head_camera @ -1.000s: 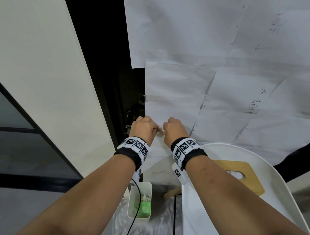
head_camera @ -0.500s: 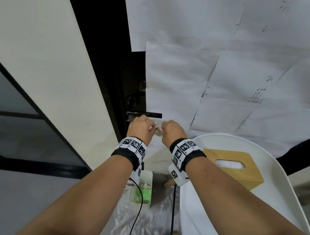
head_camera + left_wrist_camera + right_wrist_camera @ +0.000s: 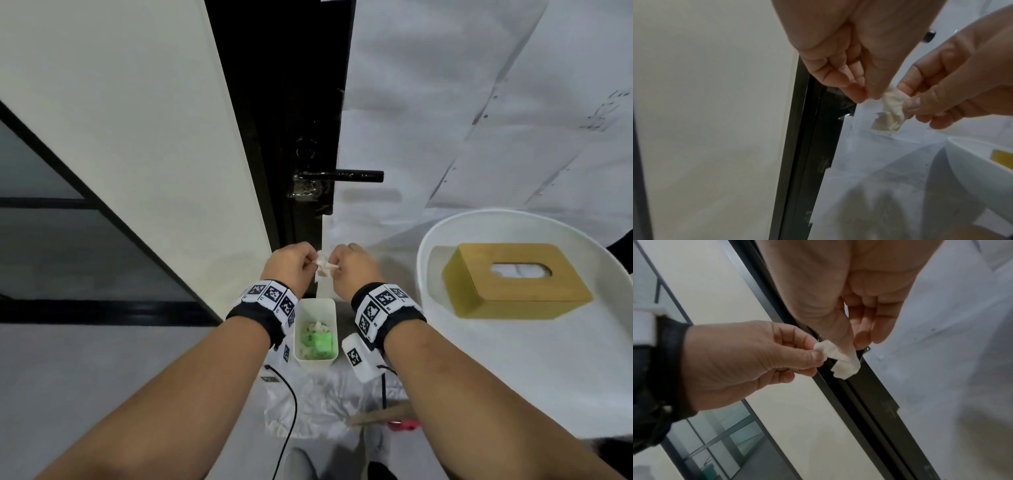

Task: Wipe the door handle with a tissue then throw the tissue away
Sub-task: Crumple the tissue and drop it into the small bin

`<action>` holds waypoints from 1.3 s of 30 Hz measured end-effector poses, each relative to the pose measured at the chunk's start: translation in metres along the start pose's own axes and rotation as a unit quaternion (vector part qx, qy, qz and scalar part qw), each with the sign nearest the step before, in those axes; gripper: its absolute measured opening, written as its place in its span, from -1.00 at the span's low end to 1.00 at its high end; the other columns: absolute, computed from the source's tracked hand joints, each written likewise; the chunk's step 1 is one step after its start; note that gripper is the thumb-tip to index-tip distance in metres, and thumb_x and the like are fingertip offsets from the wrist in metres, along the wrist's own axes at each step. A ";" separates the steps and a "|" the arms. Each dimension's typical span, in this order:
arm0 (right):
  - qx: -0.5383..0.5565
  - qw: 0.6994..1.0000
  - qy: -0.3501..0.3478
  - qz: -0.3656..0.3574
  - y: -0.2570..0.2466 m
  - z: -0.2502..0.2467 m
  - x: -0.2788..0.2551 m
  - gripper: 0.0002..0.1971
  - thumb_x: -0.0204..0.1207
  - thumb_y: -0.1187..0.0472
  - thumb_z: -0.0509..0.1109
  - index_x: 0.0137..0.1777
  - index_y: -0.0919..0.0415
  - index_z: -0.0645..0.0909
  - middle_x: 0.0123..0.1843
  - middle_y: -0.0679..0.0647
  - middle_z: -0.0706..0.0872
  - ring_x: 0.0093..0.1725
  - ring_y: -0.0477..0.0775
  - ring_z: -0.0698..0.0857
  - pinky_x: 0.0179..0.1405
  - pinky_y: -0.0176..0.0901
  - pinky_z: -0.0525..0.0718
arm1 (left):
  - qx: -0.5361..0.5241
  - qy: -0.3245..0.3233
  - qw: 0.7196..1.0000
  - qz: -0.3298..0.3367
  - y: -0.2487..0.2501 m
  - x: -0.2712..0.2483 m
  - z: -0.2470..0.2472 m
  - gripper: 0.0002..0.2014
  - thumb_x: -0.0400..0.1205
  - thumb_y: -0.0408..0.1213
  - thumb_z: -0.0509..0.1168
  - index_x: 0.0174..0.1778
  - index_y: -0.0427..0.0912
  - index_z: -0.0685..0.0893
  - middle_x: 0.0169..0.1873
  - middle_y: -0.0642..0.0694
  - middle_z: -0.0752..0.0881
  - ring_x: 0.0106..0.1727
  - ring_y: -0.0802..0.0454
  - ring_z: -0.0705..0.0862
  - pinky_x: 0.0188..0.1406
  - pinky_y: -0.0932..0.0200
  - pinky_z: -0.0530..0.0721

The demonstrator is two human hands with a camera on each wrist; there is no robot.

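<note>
A small crumpled white tissue [image 3: 323, 266] hangs between my two hands. My left hand [image 3: 306, 262] pinches its left end with thumb and forefinger, and my right hand [image 3: 338, 265] pinches its right end. The wrist views show the same: the tissue [image 3: 891, 110] sits between the left hand [image 3: 869, 95] and the right fingers [image 3: 908, 88], and the tissue [image 3: 838, 358] between the right hand [image 3: 853, 345] and the left thumb [image 3: 816, 356]. The black lever door handle [image 3: 346, 175] is bare, well above both hands. A white bin [image 3: 331, 310] with tissue scraps and green waste stands below the hands.
A yellow wooden tissue box [image 3: 513, 298] sits on a round white table [image 3: 424, 246] at the right. The door is covered in white paper sheets [image 3: 445, 102]. A cream wall panel [image 3: 120, 137] is at the left. Plastic sheeting [image 3: 318, 404] and cables lie on the floor.
Both hands have come down from the door handle with the tissue, now well below it and over the bin. The handle is uncovered. The head view has tilted downward.
</note>
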State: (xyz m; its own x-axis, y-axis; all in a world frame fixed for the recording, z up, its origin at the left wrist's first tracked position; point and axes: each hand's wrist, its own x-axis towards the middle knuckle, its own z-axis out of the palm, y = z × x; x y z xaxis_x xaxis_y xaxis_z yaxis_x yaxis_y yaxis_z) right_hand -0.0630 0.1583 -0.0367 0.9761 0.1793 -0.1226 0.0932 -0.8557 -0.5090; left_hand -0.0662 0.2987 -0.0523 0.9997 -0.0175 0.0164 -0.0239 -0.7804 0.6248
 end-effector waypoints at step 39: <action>0.030 0.986 -0.142 0.078 0.131 0.271 0.028 -0.75 0.50 0.40 0.31 0.17 0.29 0.61 0.26 0.22 0.48 0.15 0.26 0.63 0.23 -0.16 0.54 | 0.008 -0.140 0.975 -0.173 -0.194 -0.022 0.226 -0.80 0.56 -0.38 0.27 0.04 -0.12 0.72 -0.01 -0.11 0.78 0.02 -0.12 0.71 -0.07 0.26 0.55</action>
State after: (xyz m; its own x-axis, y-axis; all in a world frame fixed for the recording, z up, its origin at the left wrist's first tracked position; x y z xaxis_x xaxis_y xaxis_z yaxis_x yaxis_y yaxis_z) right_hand -0.0768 0.1830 -0.3375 0.8824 0.1833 -0.4332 -0.0740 -0.8554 -0.5126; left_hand -0.0834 0.3092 -0.3508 0.9095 0.0802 -0.4079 0.3122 -0.7795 0.5430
